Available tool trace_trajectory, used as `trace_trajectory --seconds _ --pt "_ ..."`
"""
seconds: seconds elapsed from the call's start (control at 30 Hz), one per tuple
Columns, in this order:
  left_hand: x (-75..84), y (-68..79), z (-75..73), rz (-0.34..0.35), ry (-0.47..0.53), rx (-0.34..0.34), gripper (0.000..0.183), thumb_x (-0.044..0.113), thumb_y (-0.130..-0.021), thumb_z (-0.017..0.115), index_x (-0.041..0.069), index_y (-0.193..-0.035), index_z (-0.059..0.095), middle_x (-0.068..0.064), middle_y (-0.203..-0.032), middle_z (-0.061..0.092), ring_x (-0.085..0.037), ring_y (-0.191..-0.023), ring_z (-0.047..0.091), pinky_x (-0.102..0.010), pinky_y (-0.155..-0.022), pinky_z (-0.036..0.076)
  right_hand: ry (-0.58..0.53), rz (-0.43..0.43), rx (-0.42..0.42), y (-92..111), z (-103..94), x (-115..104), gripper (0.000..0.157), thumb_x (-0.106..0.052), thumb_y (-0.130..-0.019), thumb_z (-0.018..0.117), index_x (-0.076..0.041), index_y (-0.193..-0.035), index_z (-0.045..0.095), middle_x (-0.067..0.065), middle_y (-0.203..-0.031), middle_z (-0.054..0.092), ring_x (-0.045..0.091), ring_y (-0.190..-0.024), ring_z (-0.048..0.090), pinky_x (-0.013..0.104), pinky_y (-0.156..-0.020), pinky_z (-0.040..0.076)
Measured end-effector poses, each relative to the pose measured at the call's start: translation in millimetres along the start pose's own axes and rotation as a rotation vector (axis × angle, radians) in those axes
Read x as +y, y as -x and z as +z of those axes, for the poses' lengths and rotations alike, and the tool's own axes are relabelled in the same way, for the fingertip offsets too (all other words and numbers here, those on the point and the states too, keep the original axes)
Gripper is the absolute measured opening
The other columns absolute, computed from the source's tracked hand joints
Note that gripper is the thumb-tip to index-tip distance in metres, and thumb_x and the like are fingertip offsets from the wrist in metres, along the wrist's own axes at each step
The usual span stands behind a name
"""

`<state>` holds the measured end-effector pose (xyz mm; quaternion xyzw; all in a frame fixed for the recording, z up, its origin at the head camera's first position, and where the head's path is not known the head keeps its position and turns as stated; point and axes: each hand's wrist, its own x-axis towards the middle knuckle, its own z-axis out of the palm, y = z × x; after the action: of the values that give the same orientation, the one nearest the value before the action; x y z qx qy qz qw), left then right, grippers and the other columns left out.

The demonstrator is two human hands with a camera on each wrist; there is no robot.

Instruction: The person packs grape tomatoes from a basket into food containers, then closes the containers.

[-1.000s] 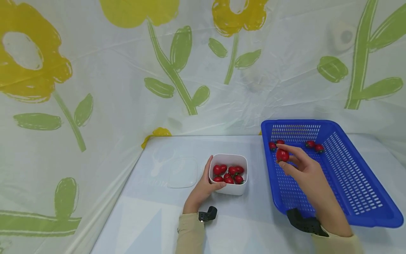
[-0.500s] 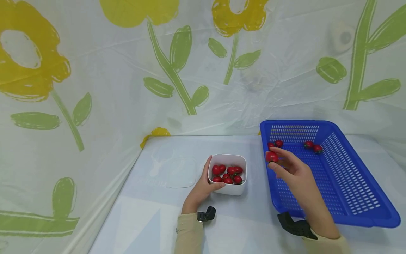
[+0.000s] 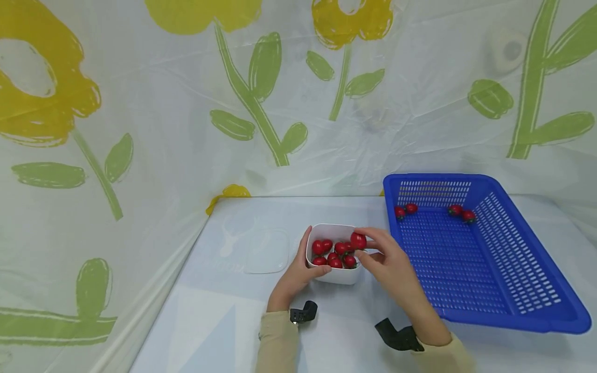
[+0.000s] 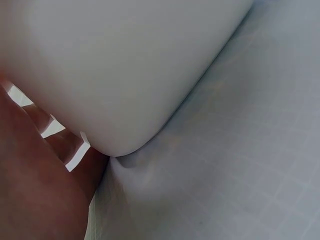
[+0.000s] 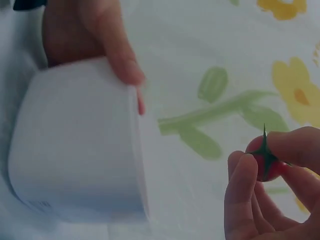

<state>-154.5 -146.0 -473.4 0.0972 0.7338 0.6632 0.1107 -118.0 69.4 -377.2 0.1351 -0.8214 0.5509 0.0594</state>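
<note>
1. Right hand (image 3: 392,268): I log a pinch, thumb and fingers around one red tomato (image 3: 358,240), over the right side of the white container (image 3: 338,277). The right-wrist feed shows the tomato apart from the rim, its green calyx (image 5: 265,153) facing that camera.
2. Left hand (image 3: 297,275): grips the container at its left side, thumb at the near rim. Container upright on the surface (image 3: 224,321).
3. Handling, my estimate: tomato light, smooth, perhaps slippery, firm-skinned but bruisable. I would hold it lightly round its middle and spare the calyx. Container likely light and fairly stiff; a side hold should steady it.
4. Inside the container: a cluster of tomatoes (image 3: 335,263); overlap prevents a sure count.
5. Right: blue basket (image 3: 457,259), two tomatoes (image 3: 399,212) in its far left corner, another pair (image 3: 468,216) further right, near the far wall.
6. Left: clear flat square (image 3: 268,253), possibly a lid, apart from the left hand.
7. Far side: flower-printed curtain (image 3: 163,129).
</note>
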Motion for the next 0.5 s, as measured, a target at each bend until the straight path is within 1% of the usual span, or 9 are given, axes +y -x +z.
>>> trace_trajectory --seconds 0.07,0.13,0.27,0.37,0.5 --pt "-0.2 0.0 0.3 0.001 0.007 -0.006 0.09 0.022 -0.076 0.069 0.045 -0.139 0.008 0.011 -0.138 0.027 -0.015 -0.124 0.028 -0.041 -0.094 0.036 -0.007 -0.013 -0.01 -1.4 9.2 1.8 0.041 -0.012 -0.083 0.063 -0.017 -0.123 0.053 0.001 -0.116 0.05 0.019 -0.097 0.055 0.022 -0.071 0.049" --pt "-0.2 0.1 0.5 0.003 0.01 -0.008 0.089 0.022 -0.077 0.068 0.046 -0.138 0.008 0.01 -0.138 0.027 -0.015 -0.124 0.029 -0.04 -0.093 0.037 0.005 -0.025 -0.014 -2.4 17.3 3.6 0.042 -0.011 -0.082 0.064 -0.017 -0.123 0.053 0.002 -0.113 0.051 0.017 -0.094 0.056 0.023 -0.07 0.049" --pt "-0.7 0.4 0.4 0.012 0.016 -0.012 0.088 0.021 -0.078 0.067 0.044 -0.139 0.008 0.009 -0.138 0.027 -0.016 -0.124 0.028 -0.04 -0.093 0.038 0.068 -0.033 0.008 -2.7 29.9 8.3 0.043 -0.012 -0.081 0.066 -0.017 -0.122 0.054 0.001 -0.107 0.053 0.014 -0.088 0.056 0.03 -0.07 0.05" --pt "-1.1 0.8 -0.2 0.022 0.023 -0.017 0.088 0.021 -0.078 0.067 0.042 -0.14 0.007 0.008 -0.138 0.027 -0.019 -0.124 0.029 -0.04 -0.092 0.039 0.108 -0.031 0.008 -1.5 37.4 12.8 0.042 -0.013 -0.08 0.066 -0.017 -0.12 0.055 -0.002 -0.106 0.053 0.012 -0.086 0.054 0.032 -0.07 0.05" --pt "-0.2 0.8 -0.6 0.021 0.031 -0.024 0.09 0.027 -0.077 0.068 0.041 -0.14 0.006 0.009 -0.138 0.026 -0.018 -0.125 0.029 -0.038 -0.092 0.039 0.162 -0.053 0.016 -0.3 46.2 18.2 0.042 -0.013 -0.079 0.068 -0.018 -0.119 0.056 -0.005 -0.109 0.052 0.009 -0.084 0.053 0.027 -0.067 0.05"
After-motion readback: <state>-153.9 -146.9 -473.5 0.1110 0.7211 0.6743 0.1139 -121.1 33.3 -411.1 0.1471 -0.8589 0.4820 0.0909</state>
